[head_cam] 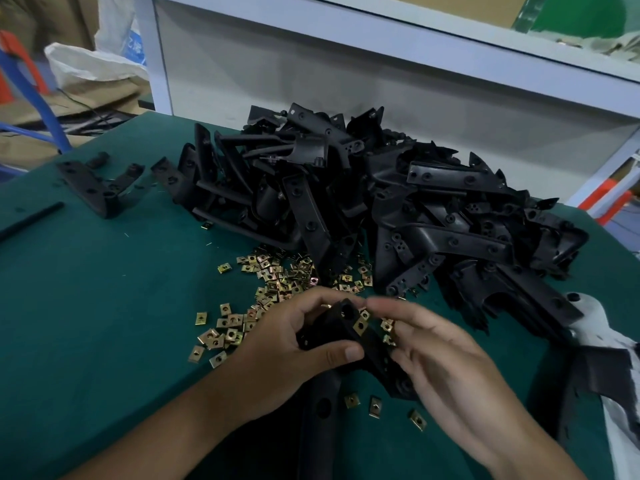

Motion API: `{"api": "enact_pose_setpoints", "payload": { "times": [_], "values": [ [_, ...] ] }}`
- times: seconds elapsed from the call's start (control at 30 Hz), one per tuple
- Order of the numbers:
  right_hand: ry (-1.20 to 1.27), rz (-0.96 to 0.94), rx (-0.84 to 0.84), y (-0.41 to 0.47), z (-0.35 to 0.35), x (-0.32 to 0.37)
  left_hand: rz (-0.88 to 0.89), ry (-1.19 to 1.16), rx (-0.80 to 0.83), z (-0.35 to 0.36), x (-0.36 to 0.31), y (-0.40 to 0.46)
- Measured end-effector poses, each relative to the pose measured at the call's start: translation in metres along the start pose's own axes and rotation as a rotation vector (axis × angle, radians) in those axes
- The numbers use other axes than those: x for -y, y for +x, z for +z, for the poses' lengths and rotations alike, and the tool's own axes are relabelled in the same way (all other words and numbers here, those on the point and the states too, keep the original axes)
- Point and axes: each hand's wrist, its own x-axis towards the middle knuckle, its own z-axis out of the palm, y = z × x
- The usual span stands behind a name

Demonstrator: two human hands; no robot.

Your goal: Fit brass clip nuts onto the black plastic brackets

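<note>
Over a green bench [104, 306], the left hand [294, 344] grips a black plastic bracket [343, 332] carrying a brass clip nut [360, 326]; the right hand [440, 355], fingers loosely spread, touches it. Loose clip nuts [277, 282] and heaped brackets [398, 202] lie beyond.
</note>
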Motion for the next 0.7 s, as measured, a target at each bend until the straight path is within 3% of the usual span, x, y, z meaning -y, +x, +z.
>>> {"api": "enact_pose_setpoints", "payload": {
  "times": [0.13, 0.23, 0.4, 0.7],
  "values": [
    [0.345, 0.01, -0.092, 0.0064, -0.0081, -0.0036, -0.031, -0.028, -0.032, -0.0041, -0.0034, 0.0009],
    [0.445, 0.027, -0.104, 0.0094, -0.0093, -0.0043, -0.043, -0.027, -0.049, -0.0064, -0.0047, 0.0021],
    [0.444, 0.06, -0.047, 0.0084, -0.0073, 0.0002, -0.101, -0.161, -0.026, -0.0061, -0.0062, 0.0023],
    [0.35, 0.071, -0.07, 0.008, -0.0034, 0.0042, -0.107, -0.15, -0.023, -0.0083, -0.0034, 0.004]
  ]
}}
